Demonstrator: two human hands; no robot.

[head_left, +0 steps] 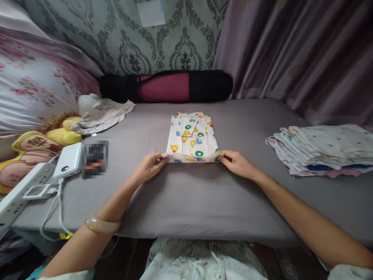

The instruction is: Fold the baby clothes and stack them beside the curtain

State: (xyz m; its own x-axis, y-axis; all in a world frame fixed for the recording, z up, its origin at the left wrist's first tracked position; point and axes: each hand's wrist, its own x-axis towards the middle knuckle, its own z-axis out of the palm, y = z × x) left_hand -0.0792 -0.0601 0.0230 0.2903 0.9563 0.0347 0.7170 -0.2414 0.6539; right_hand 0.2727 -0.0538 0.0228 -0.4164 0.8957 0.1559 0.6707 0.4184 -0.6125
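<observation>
A white garment [190, 142] with a colourful print in yellow, blue, green and red lies partly folded on the grey bed sheet [186, 198]. Its sides and a sleeve-like flap are turned inward on top. My left hand [151, 166] pinches the near left corner between thumb and fingers. At the near right corner, my right hand [236, 163] grips in the same way. Between both hands the near edge is lifted slightly and runs straight across. A pale bangle [102, 224] circles my left forearm.
A stack of folded clothes [323, 149] sits at the right. On the left are a white power bank [70, 159], a power strip [26, 186], cables, plush toys [32, 155] and a crumpled cloth [101, 114]. A long black-and-maroon bag [166, 86] lies along the wall.
</observation>
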